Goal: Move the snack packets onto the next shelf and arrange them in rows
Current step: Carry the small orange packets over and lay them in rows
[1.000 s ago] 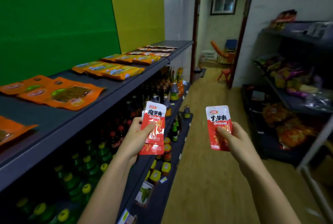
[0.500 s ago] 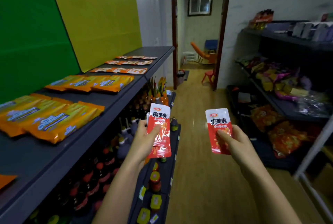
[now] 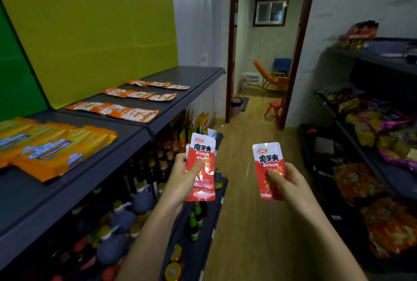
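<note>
- The top shelf (image 3: 194, 75), dark and flat, is the landmark. Its far end, past the last row, is bare, and I judge the held packets belong there.
- Bottles (image 3: 140, 192) crowd the rack under the top shelf. They are too many and too dim to count.
- Large orange-yellow bags (image 3: 58, 145) lie flat on the near end of the top shelf. There look to be three, though blur makes that unsure.
- Three rows of flat orange sachets lie further along the top shelf: a near row (image 3: 112, 111), a middle row (image 3: 140, 95) and a far row (image 3: 160, 84). Each seems to hold about three sachets.
- The left hand (image 3: 180, 181) is out in the aisle, off the top shelf's front edge and below its level. Its fingers are curled behind a stack of red-and-white packets (image 3: 203, 156), with the thumb pressed on the front. At least two packets show, perhaps three.
- The right hand (image 3: 291, 181) is further out from the top shelf. It pinches a single packet (image 3: 267, 161) at its lower half, thumb in front.
- Handling, as a judgement:
  - The packets look light, thin and glossy, so they will flex and may slide over each other.
  - Pinching by the flat sealed edges, one at a time, should suit them.
  - They are likely soft inside, so a gentle squeeze is enough.
</note>
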Motion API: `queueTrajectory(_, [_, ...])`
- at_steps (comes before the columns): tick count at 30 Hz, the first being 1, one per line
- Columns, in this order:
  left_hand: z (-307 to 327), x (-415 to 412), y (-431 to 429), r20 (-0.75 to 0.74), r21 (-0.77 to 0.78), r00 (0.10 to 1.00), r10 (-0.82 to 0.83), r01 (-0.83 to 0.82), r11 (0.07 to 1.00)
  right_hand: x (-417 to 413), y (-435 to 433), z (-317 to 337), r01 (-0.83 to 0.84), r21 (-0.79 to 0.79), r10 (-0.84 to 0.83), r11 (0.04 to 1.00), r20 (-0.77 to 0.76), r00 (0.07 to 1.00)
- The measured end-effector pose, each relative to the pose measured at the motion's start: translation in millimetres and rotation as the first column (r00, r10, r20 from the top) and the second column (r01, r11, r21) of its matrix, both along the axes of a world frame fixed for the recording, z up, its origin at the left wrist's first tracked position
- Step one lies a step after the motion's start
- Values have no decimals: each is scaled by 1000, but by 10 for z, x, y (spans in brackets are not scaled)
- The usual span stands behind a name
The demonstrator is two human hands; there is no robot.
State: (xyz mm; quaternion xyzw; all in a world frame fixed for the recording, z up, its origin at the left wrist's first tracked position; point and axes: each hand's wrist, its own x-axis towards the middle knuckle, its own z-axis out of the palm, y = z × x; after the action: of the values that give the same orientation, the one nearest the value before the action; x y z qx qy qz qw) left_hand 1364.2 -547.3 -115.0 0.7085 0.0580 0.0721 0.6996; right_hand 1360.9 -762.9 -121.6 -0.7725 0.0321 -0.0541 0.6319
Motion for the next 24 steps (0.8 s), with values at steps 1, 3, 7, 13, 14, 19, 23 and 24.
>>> queueTrajectory(1, [32, 177, -67, 8, -1, 1000, 5, -5, 1000, 199, -70, 33, -14, -5, 14, 1000, 8, 1000])
queueTrajectory(3, [65, 516, -188, 22, -11, 1000, 23, -22, 1000, 572, -207, 78, -35, -18, 36, 999, 36, 999])
queueTrajectory(7, [19, 1080, -398, 17, -36, 996, 84, -83, 996, 1220, -395, 52, -84, -5, 84, 996, 29, 996])
queueTrajectory(13, [-100, 1774, -582, -1, 9, 986, 165, -165, 986, 2025, -469, -122, -153, -22, 153, 988, 1, 988])
queueTrajectory(14, [-104, 1902, -593, 4, 20, 984, 177, -177, 984, 2170, -477, -141, -162, -26, 162, 987, 0, 987])
queueTrajectory(19, [-53, 2646, -574, 27, 24, 976, 215, -216, 976, 3004, -453, -159, -200, -47, 202, 979, 22, 979])
queueTrajectory(23, [68, 3280, -516, 80, 28, 969, 235, -238, 971, 3721, -309, -61, -250, -54, 252, 967, 50, 966])
queueTrajectory(24, [129, 3457, -498, 98, 13, 964, 246, -249, 969, 3922, -255, -9, -270, -62, 274, 961, 60, 960])
